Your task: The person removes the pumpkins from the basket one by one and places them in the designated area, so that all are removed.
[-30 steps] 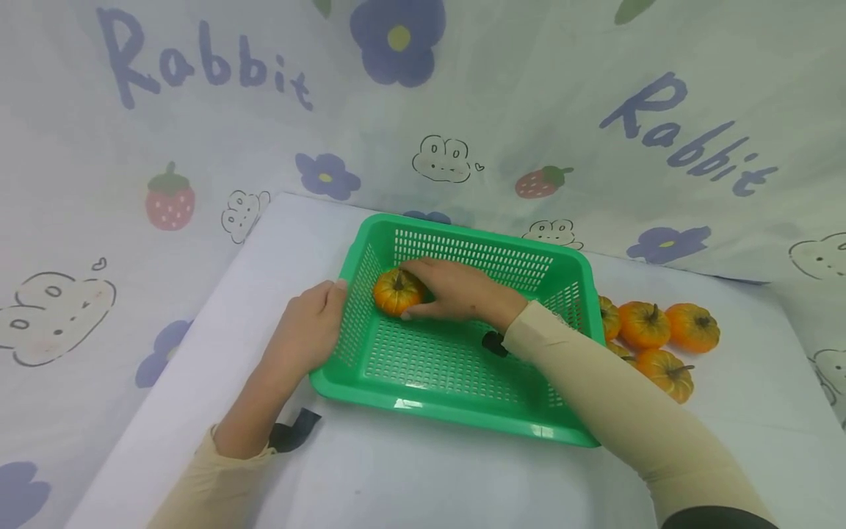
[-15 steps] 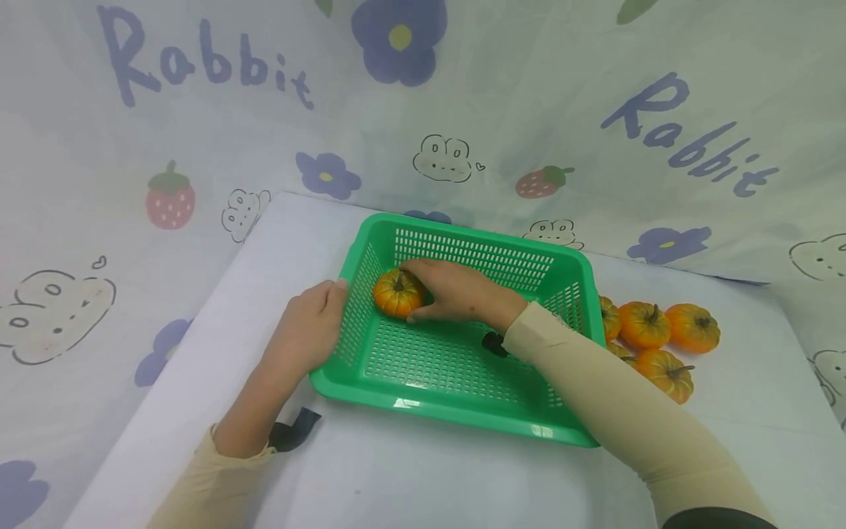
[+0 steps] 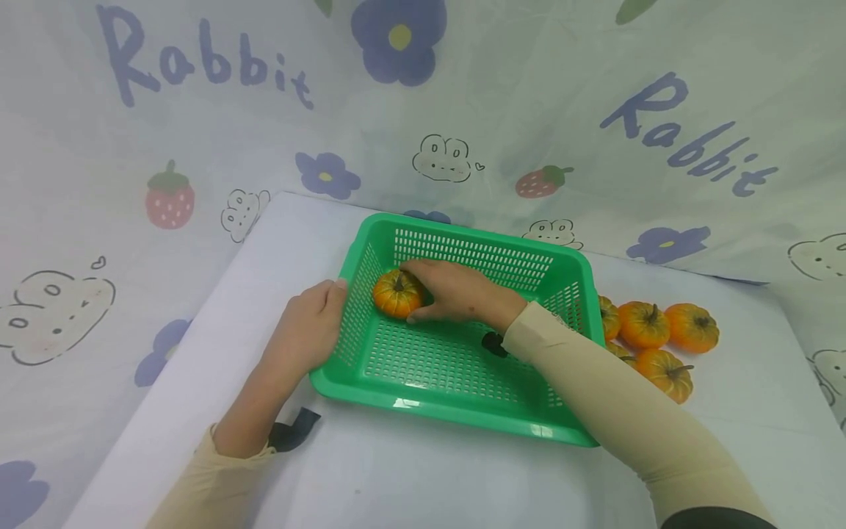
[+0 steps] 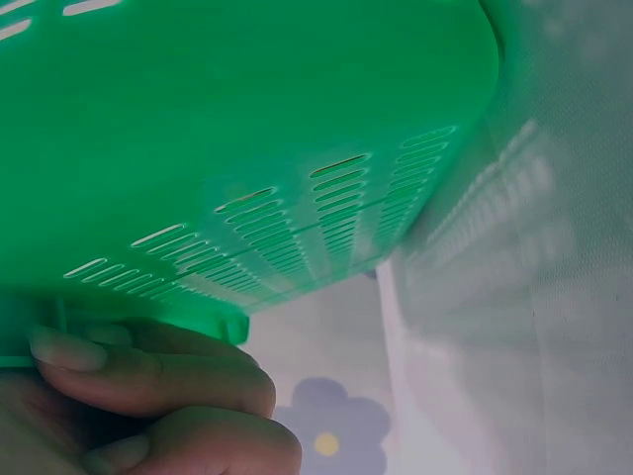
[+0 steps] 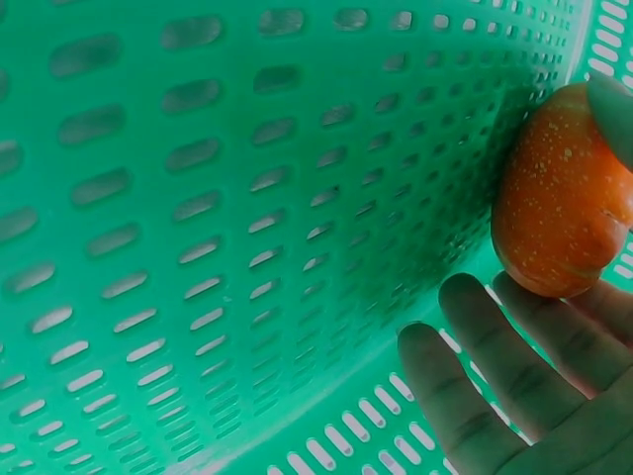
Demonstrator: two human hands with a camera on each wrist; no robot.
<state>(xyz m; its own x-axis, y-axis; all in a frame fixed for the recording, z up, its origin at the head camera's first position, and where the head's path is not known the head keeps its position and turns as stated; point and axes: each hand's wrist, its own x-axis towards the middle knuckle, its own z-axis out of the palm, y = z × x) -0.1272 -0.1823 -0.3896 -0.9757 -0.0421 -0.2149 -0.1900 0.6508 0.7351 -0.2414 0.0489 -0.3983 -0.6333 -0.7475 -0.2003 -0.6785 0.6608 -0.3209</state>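
Observation:
A green plastic basket (image 3: 456,417) with slotted walls stands on the white table. On its left rim, my left hand (image 3: 307,327) grips; the left wrist view shows the curled fingers (image 4: 163,381) just under the rim. A small orange pumpkin (image 3: 397,294) with a dark stem sits inside, near the left wall. My right hand (image 3: 456,291) reaches into the basket and holds this pumpkin from its right side. From the right wrist, the pumpkin (image 5: 559,198) shows between the thumb and the fingers (image 5: 504,371), close to the slotted wall.
Several more small orange pumpkins (image 3: 644,325) cluster on the table right of the basket, some partly hidden by its rim and the right sleeve. A white cloth wall (image 3: 357,132) printed with rabbits, flowers and strawberries rises behind and beside the table.
The right thumb has shifted slightly on the pumpkin since one second ago. Basket, pumpkin and left hand hold their places.

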